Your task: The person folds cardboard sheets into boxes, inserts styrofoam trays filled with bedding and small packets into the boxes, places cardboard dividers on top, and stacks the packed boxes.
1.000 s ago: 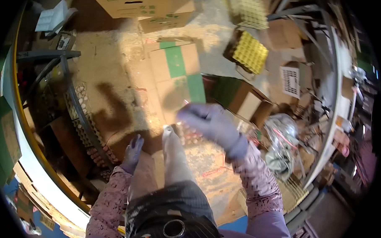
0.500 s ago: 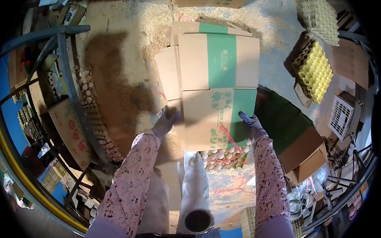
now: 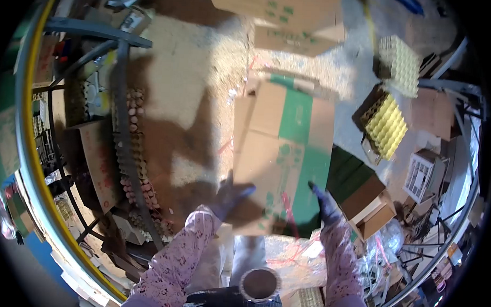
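A brown cardboard box (image 3: pixel 266 170) with a green band and green print lies lengthwise in front of me, a red strap across its near part. My left hand (image 3: pixel 230 199), in a dark glove, is at its near left edge with the thumb over the top. On the opposite edge, my right hand (image 3: pixel 328 207), also gloved, has its thumb at the green band. The undersides of both grips are hidden, and the picture is somewhat blurred. Beside my right hand stands an open box (image 3: pixel 371 204) with a dark green side.
Another carton (image 3: pixel 293 17) stands ahead. Yellow egg trays (image 3: pixel 387 126) and pale egg trays (image 3: pixel 399 64) are stacked at right, near a white crate (image 3: pixel 420 173). A metal frame (image 3: pixel 125 111) runs along the left, beside rows of eggs (image 3: pixel 133 187).
The box and both hands have come lower in view, toward my body. Eggs seen earlier below the box's near edge are now hidden. The view has shifted, showing more of the carton ahead.
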### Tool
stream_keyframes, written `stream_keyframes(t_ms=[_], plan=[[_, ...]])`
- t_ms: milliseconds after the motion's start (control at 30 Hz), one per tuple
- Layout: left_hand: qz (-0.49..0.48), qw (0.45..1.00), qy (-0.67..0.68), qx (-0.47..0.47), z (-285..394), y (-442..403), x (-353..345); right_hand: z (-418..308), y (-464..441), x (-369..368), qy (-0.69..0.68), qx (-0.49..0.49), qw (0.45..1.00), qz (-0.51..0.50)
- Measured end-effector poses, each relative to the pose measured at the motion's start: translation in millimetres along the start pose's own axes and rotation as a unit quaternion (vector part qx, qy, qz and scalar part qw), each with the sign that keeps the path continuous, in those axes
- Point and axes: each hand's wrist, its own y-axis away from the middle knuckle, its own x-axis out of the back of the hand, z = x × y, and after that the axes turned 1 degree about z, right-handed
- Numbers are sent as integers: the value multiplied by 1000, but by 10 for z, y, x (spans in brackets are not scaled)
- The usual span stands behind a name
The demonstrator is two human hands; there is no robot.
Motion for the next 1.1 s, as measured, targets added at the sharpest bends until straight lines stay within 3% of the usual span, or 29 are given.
stream_keyframes(t_ms=[33,100,200,300,367,433,467,500,533,567,600,633,667,767,800,833,867,933,967,1000,1033,1067,1100], plan=[[23,997,-69,2,-139,128,30,-38,344,-150,12,-8,1000,15],[-46,999,17,-19,-116,684,405,468,722,-178,-5,42,999,20],[-76,981,144,-109,-478,1421,828,1001,1363,-477,-84,4,996,10],[-46,936,255,-237,-733,2384,1487,723,2312,-1420,-112,50,992,-40],[-6,937,208,-282,-1166,2861,1991,740,2636,-1840,-41,99,989,-106],[149,958,105,-222,-1594,3611,2505,1016,2533,-2064,228,227,931,-171],[269,931,86,-230,-1776,3974,2688,859,2837,-2459,231,239,918,-217],[384,891,61,-235,-2004,4293,2840,647,3175,-2994,231,256,902,-258],[474,857,90,-182,-2425,4472,2869,719,3355,-3382,284,347,858,-252],[583,787,63,-190,-2678,4803,2900,834,3564,-3717,307,397,827,-254],[623,748,128,-187,-3072,5037,2898,950,3766,-4056,328,447,794,-251],[654,707,191,-187,-3424,5228,2898,1101,3928,-4435,149,261,899,-319],[652,719,174,-168,-3450,5459,2945,1244,4005,-4703,-43,47,933,-354],[648,702,284,-82,-4443,5585,2594,2063,4130,-5626,-51,95,953,-284],[635,692,336,-73,-4777,5532,2444,2389,4204,-5834,8,147,950,-275],[618,682,385,-65,-5066,5468,2328,2689,4193,-6059,24,115,955,-273],[588,681,436,-13,-5145,5554,2341,2778,4368,-6102,212,153,906,-334],[480,624,616,-33,-5089,5739,2420,2800,4896,-6205,512,241,712,-416],[479,588,651,-1,-5252,5650,2421,2927,4724,-6177,422,75,740,-518],[480,548,684,31,-5409,5567,2423,3034,4589,-6157,342,-110,741,-567],[479,534,695,47,-5546,5499,2466,2926,4493,-6097,293,-220,724,-584],[487,535,688,57,-5696,5450,2504,2812,4410,-6039,253,-329,697,-584],[496,566,655,59,-5880,5404,2495,2282,4819,-6166,369,-367,725,-451]])
